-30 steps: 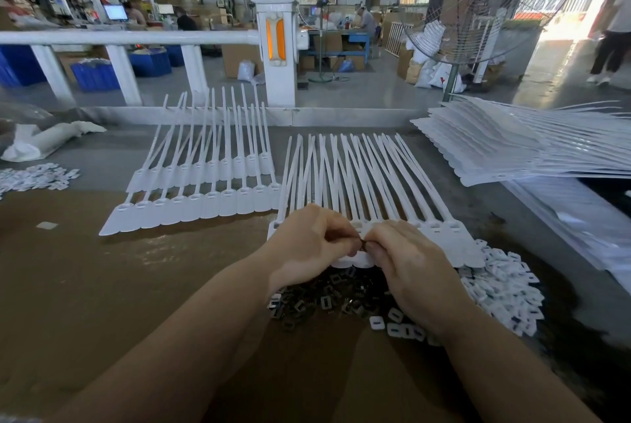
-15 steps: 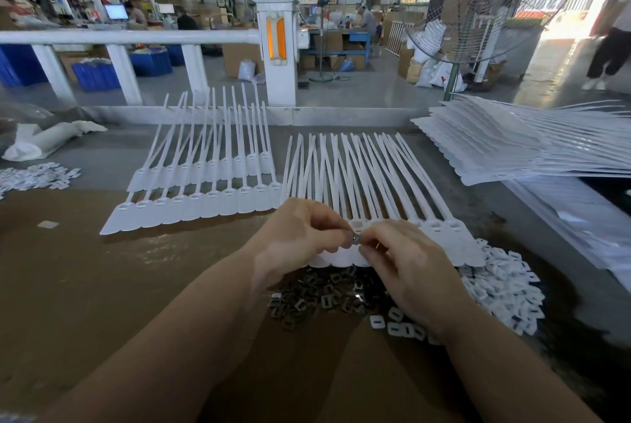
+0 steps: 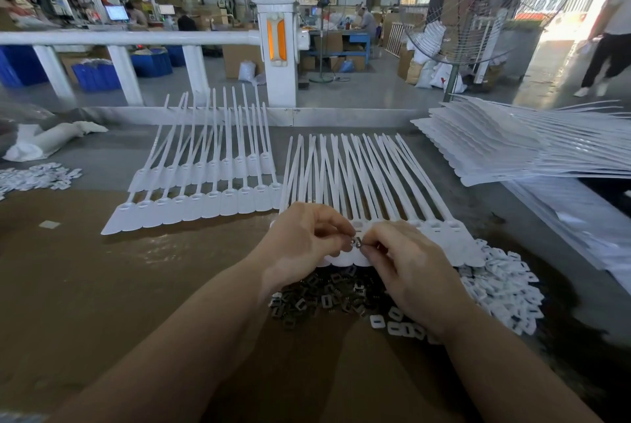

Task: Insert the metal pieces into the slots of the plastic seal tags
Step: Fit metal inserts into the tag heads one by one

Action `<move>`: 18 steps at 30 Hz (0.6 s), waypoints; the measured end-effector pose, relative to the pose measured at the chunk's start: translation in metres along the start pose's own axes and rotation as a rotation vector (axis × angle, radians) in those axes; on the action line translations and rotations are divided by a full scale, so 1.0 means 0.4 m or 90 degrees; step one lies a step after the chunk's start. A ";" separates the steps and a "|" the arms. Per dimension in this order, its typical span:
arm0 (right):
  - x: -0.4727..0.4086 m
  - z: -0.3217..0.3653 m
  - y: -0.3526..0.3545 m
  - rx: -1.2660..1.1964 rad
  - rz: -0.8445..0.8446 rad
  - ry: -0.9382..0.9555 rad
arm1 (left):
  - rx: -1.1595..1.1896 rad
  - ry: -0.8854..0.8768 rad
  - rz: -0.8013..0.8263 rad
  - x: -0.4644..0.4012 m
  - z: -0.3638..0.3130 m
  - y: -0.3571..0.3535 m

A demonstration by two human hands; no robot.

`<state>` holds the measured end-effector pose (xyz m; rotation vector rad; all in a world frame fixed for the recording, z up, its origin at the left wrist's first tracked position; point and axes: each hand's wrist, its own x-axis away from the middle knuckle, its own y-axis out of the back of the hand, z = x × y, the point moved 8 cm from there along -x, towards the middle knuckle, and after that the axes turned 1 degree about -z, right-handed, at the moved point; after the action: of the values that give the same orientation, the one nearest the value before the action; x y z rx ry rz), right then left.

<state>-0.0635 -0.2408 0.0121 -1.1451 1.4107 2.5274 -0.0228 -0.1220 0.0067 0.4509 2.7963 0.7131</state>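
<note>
Both hands [image 3: 358, 252] meet over the near row of tags [image 3: 375, 183], pinching a metal piece [image 3: 357, 242] between them. Metal pile [image 3: 317, 299] just in front; caps [image 3: 502, 286] right; second tag row [image 3: 205, 183] left; stack [image 3: 512, 149] far right, probably more tags.

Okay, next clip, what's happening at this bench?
A person is assembling white plastic seal tags fanned out in a row on the brown table. The left hand and right hand together pinch one small dark metal piece just above the tag heads, not yet seated in a slot. A pile of dark metal pieces lies beneath the hands, and small white plastic caps are heaped to the right.
</note>
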 end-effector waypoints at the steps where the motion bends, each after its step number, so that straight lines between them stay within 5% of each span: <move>1: 0.000 -0.001 0.000 0.000 -0.001 0.000 | 0.003 0.001 -0.001 0.000 0.001 0.001; 10: 0.000 -0.007 0.000 0.003 -0.009 -0.002 | -0.049 0.014 0.123 0.017 0.004 -0.017; 18: 0.000 -0.004 -0.001 0.016 0.001 -0.004 | -0.046 0.044 -0.029 -0.013 0.023 0.067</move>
<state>-0.0624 -0.2416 0.0115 -1.1320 1.4386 2.5039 -0.0089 -0.0975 0.0130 0.3546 2.8237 0.8313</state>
